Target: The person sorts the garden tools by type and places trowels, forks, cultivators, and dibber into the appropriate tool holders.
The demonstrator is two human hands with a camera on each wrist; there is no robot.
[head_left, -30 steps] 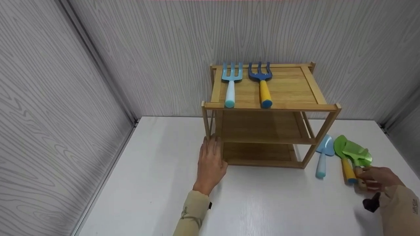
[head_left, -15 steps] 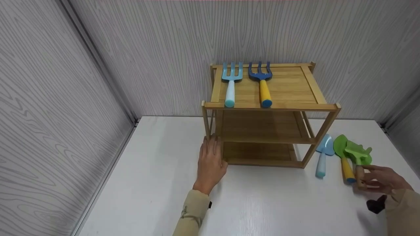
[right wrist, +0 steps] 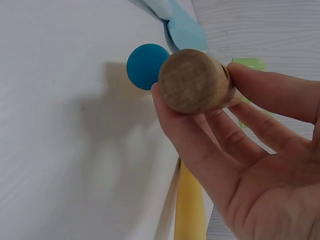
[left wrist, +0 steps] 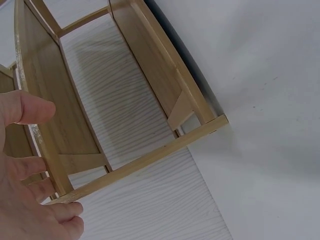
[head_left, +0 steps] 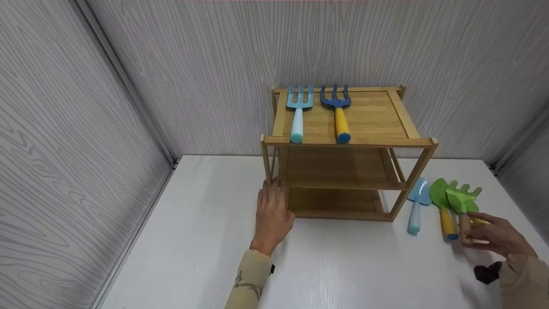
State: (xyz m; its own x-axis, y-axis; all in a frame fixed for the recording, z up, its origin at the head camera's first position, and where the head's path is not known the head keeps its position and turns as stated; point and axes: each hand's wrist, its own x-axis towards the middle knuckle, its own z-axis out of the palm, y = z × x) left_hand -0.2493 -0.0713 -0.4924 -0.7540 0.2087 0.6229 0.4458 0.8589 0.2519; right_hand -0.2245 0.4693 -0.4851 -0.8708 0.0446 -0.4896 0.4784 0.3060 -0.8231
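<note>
My right grip pinches the green fork over a green trowel; left grip rests loosely on the rack. Looks like pickup stage, imo next needs a clean lift.

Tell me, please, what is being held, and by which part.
The right hand holds the green fork by its wooden handle; the left hand touches the front left post of the rack.

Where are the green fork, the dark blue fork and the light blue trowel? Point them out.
Green fork (head_left: 464, 219): head view, upper part of its wooden handle.
Dark blue fork (head_left: 340, 116): head view, upper part of its yellow handle.
Light blue trowel (head_left: 416, 209): head view, upper part of its pale handle.
</note>
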